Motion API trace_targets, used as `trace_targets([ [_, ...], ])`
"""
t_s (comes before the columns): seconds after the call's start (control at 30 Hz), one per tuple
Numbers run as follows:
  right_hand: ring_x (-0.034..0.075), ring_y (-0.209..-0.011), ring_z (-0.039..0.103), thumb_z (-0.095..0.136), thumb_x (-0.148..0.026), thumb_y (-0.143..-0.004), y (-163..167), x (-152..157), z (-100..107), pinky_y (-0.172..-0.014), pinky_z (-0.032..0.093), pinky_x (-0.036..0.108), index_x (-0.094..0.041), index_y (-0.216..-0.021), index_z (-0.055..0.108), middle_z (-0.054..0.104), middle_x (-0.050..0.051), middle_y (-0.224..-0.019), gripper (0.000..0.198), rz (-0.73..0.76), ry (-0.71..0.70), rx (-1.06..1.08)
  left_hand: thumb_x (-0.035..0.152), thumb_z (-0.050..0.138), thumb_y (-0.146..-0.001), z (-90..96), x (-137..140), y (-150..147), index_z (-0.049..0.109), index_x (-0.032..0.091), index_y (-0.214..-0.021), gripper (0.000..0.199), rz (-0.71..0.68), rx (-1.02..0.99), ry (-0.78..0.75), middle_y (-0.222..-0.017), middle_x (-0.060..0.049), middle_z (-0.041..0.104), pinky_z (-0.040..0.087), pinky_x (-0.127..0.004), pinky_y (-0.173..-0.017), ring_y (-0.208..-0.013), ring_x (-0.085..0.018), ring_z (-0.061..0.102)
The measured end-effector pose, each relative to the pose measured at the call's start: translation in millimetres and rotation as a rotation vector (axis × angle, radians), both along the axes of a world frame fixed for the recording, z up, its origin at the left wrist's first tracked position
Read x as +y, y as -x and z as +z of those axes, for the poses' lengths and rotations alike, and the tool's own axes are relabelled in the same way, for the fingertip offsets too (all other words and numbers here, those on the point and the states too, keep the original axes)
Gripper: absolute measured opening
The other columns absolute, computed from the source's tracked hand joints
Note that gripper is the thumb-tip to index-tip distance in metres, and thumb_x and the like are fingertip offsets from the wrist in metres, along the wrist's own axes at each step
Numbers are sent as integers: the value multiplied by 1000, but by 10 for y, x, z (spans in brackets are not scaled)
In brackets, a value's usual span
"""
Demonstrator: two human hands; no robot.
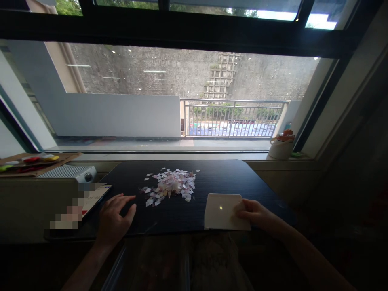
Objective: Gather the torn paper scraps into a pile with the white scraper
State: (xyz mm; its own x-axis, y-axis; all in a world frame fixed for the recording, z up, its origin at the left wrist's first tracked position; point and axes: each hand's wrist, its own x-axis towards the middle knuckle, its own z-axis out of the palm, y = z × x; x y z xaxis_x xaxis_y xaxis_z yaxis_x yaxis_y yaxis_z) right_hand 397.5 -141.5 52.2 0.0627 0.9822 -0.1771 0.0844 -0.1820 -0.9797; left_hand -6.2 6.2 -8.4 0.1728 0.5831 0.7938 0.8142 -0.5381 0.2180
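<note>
A heap of small torn or cut paper pieces (176,184), mostly white with some pinkish bits, lies on a black tabletop (218,176), with a few strays around it. My left hand (114,218) is at the table's front left, its fingers apart and nothing in them, a little left of the heap. At the front right my right hand (256,212) pinches the right side of a flat, cream-coloured rectangular sheet (222,212) with a small bright glint. Its lower edge is by the table's front edge. I cannot tell what the sheet is made of.
A phone-like flat device (97,198), partly pixelated, lies at the table's left. Beyond it are a white box with a dark knob (87,176) and cardboard (68,157) with coloured items. A white pot (281,146) stands on the windowsill (194,157) at right.
</note>
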Motion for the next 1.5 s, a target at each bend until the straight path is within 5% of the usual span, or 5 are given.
trace_targets([
  [0.43,24,-74,68,76,-39,-61,261,627,-201,-70,55,37,-17,-80,66,72,4,-76,31,-197,-251,-113,39,49,-77,4,-16,-13,66,21,-89,27,20,-36,45,-90,-7,71,44,-48,-91,-100,-30,59],
  [0.57,23,-72,68,75,-42,-62,354,562,-215,-68,54,36,-16,-80,66,72,5,-76,33,-44,-254,-140,37,49,-77,22,-43,-43,66,21,-89,26,22,-63,59,-91,-7,71,42,-47,-93,-102,-29,59],
  [0.73,24,-72,67,75,-49,-61,316,474,-171,-70,53,37,-17,-80,65,71,5,-77,38,-179,-294,-162,34,50,-76,43,-66,-72,66,22,-89,24,39,-82,89,-92,-6,71,42,-45,-93,-102,-27,58],
  [1.37,25,-73,66,69,-46,-67,738,84,-313,-64,51,33,-17,-84,66,72,5,-76,34,24,-136,-74,31,49,-77,74,-113,-115,66,20,-89,24,45,-105,116,-93,-6,70,41,-44,-95,-104,-27,57],
  [1.5,27,-78,67,71,-51,-64,609,147,-248,-70,53,37,-19,-84,64,73,7,-80,38,-133,-223,-105,31,49,-78,75,-116,-117,66,19,-89,24,39,-103,110,-93,-6,70,41,-44,-95,-104,-27,56],
])
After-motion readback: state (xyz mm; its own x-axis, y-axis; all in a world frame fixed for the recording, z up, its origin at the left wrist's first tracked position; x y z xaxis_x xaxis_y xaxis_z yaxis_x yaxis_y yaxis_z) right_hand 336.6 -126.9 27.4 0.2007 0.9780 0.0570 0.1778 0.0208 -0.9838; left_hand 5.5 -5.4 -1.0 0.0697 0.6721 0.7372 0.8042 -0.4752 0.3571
